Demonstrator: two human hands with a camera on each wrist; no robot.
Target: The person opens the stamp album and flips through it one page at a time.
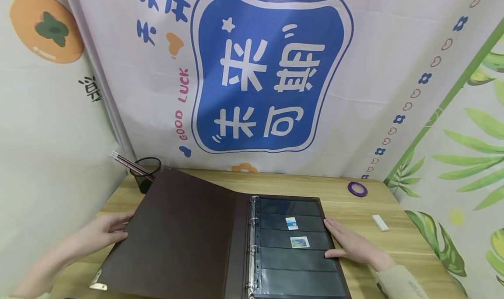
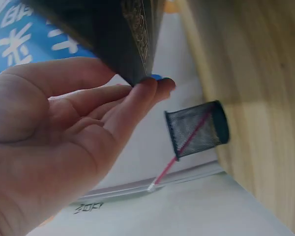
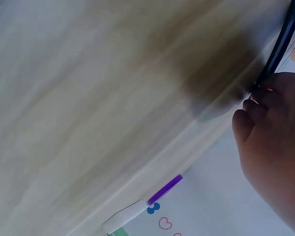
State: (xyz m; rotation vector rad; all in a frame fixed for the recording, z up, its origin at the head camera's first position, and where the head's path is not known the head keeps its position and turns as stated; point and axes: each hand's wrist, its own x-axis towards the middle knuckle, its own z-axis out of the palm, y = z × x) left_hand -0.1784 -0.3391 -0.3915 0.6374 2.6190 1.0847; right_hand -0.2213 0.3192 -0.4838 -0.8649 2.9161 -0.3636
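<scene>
An open dark brown stamp album (image 1: pixel 177 238) lies on the table with its metal rings (image 1: pixel 253 246) at the middle. My left hand (image 1: pixel 104 231) pinches the outer edge of its raised left cover; the left wrist view shows that hand (image 2: pixel 88 108) with the cover edge between thumb and fingers. At the album's right edge, my right hand (image 1: pixel 350 242) holds the border, thumb toward the black pocket page (image 1: pixel 291 281). In the right wrist view, the right hand's fingers (image 3: pixel 270 105) curl at that edge. Two small stamps (image 1: pixel 292 223) (image 1: pixel 300 242) sit in separate pocket rows.
A black mesh pen holder (image 1: pixel 145 185) with striped pencils (image 1: pixel 127 162) stands behind the left cover. To the right on the wooden table (image 1: pixel 366 220) lie a purple tape roll (image 1: pixel 357 189) and a white eraser-like block (image 1: pixel 380 223). Printed cloth (image 1: pixel 374 50) hangs behind.
</scene>
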